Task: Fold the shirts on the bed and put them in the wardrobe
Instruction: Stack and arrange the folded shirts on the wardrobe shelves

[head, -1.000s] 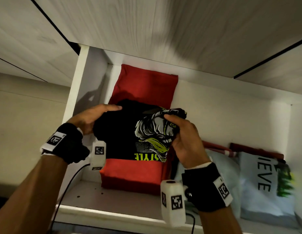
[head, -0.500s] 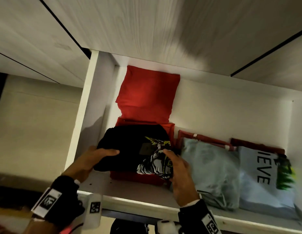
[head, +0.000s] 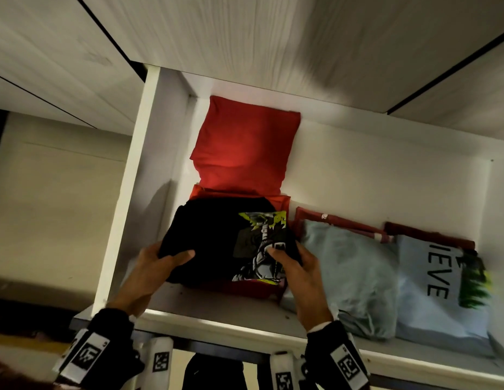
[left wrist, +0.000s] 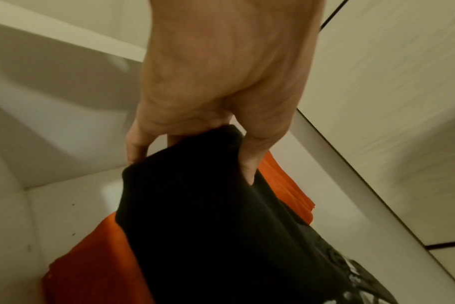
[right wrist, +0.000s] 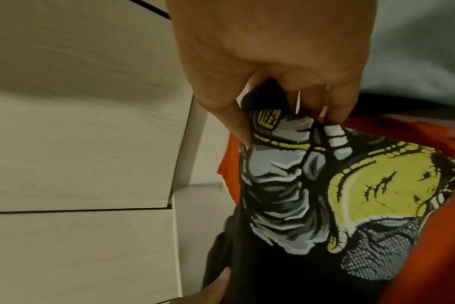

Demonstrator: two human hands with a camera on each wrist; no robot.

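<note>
I have the folded black shirt (head: 217, 243) gripped at both near corners: my left hand (head: 155, 271) has its thumb on top and its fingers (left wrist: 135, 144) curled under the edge, and my right hand (head: 298, 274) pinches the printed side. The shirt sits on the red shirt (head: 245, 147) at the left end of the wardrobe shelf (head: 217, 313), just beside a pale blue shirt (head: 355, 274).

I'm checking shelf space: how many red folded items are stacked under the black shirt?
1 clearly: the red garment beneath the black shirt. A second red piece leans against the back wall; more may be hidden.
</note>
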